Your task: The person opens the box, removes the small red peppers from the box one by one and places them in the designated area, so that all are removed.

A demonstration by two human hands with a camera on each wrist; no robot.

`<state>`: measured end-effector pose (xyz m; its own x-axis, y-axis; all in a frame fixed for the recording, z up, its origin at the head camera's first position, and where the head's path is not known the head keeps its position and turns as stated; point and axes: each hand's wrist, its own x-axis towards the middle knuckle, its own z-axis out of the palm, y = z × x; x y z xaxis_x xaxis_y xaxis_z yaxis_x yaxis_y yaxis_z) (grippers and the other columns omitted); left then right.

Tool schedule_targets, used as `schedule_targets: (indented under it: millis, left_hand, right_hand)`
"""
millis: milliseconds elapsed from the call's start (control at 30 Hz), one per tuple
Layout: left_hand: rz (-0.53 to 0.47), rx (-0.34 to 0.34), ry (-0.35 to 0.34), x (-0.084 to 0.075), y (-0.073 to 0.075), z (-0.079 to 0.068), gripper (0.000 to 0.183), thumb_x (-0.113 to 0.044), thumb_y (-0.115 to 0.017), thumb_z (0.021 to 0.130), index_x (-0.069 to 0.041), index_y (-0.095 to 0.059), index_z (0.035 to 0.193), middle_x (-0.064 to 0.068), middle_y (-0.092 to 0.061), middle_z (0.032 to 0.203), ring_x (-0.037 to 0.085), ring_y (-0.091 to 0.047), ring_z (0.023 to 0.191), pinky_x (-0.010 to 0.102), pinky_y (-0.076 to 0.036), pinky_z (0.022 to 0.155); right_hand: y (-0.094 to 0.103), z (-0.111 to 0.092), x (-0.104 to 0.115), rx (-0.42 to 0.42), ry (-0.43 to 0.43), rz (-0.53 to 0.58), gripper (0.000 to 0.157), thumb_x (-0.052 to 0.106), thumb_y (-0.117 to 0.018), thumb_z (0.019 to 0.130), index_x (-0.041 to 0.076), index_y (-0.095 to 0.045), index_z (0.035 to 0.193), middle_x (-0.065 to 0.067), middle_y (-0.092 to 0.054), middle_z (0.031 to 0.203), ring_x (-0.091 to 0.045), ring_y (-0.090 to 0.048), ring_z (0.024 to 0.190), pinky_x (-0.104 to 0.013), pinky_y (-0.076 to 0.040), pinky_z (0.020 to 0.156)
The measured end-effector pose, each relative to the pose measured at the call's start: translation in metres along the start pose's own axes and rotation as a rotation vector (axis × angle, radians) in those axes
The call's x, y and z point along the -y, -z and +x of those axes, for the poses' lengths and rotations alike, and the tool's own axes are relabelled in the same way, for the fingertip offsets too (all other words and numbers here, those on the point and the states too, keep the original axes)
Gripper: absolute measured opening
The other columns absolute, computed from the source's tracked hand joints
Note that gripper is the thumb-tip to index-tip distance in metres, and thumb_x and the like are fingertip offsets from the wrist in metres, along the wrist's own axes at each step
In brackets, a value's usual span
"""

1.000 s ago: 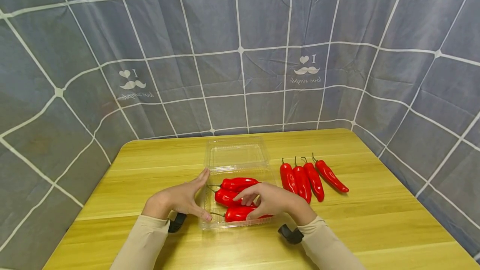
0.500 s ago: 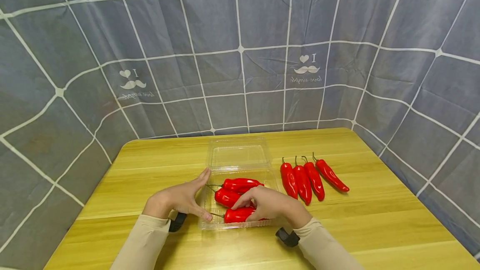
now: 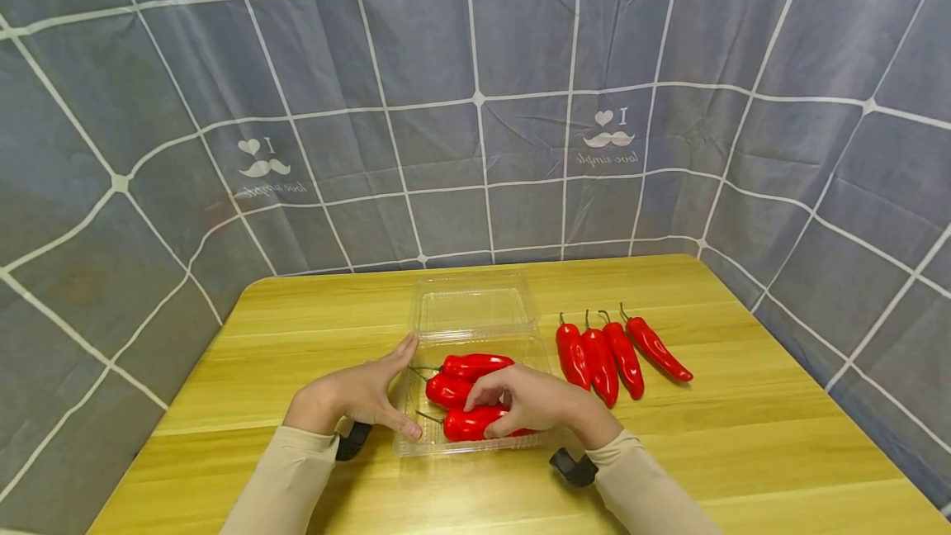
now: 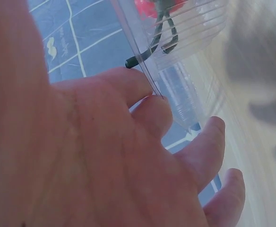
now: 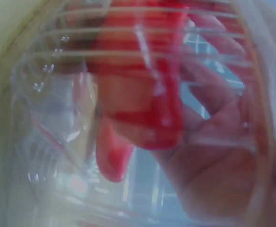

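A clear plastic clamshell box (image 3: 513, 444) lies with its lid folded back, and several red chili peppers (image 3: 473, 365) rest inside. My left hand (image 3: 352, 395) spreads along the box's left side, thumb at the front corner and fingers farther back. In the left wrist view, its fingers (image 4: 152, 116) touch the rim beside dark green stems (image 4: 159, 35). My right hand (image 3: 531, 399) reaches into the box and pinches the front red chili pepper (image 3: 461, 426) between thumb and fingers. The palm hides that pepper's tip. Through the clear wall, the right wrist view shows a blurred pepper (image 5: 142, 94).
Right of the box, several more red chili peppers (image 3: 600, 363) lie on the wooden table (image 3: 743, 452), stems pointing away. The open lid (image 3: 471, 304) lies behind the box. A grey gridded curtain (image 3: 520, 139) surrounds the table's back and sides.
My right hand has lowered toward the front pepper, and its fingers have drawn in around it. That pepper has shifted slightly. My left hand stays at the box's left side.
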<state>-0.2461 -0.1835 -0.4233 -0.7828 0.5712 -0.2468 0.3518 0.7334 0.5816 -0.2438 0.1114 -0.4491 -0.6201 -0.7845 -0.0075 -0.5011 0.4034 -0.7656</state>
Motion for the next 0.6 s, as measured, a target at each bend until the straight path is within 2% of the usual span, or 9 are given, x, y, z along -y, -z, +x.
schedule_targets:
  millis: [267, 367, 600]
  left_hand:
    - [0.006, -0.009, -0.011, -0.001, 0.000, -0.002, 0.133, -0.046, -0.090, 0.071, -0.001, -0.002, 0.161, 0.017, 0.007, 0.167, 0.040, -0.002, 0.151, 0.068, -0.007, 0.114]
    - [0.016, -0.016, -0.024, 0.000, -0.001, -0.002, 0.133, -0.046, -0.090, 0.071, 0.001, -0.002, 0.160, 0.017, 0.009, 0.166, 0.040, 0.001, 0.151, 0.070, -0.006, 0.114]
    - [0.025, -0.026, -0.032, 0.002, -0.001, 0.000, 0.135, -0.047, -0.090, 0.071, 0.001, 0.000, 0.160, 0.017, 0.009, 0.167, 0.040, 0.001, 0.151, 0.070, -0.006, 0.113]
  right_hand:
    - [0.006, -0.004, 0.002, -0.043, -0.044, 0.020, 0.029, 0.011, -0.080, 0.087, 0.023, -0.072, 0.112, 0.014, -0.066, 0.111, -0.007, -0.062, 0.099, -0.025, -0.053, 0.088]
    - [0.010, -0.006, 0.004, -0.073, -0.054, 0.018, 0.029, 0.015, -0.080, 0.088, 0.024, -0.072, 0.114, 0.014, -0.066, 0.113, -0.008, -0.062, 0.101, -0.026, -0.053, 0.088]
    - [0.020, -0.010, 0.007, -0.173, -0.022, 0.025, 0.029, 0.017, -0.079, 0.089, 0.020, -0.072, 0.117, 0.008, -0.071, 0.115, -0.014, -0.065, 0.106, -0.031, -0.053, 0.092]
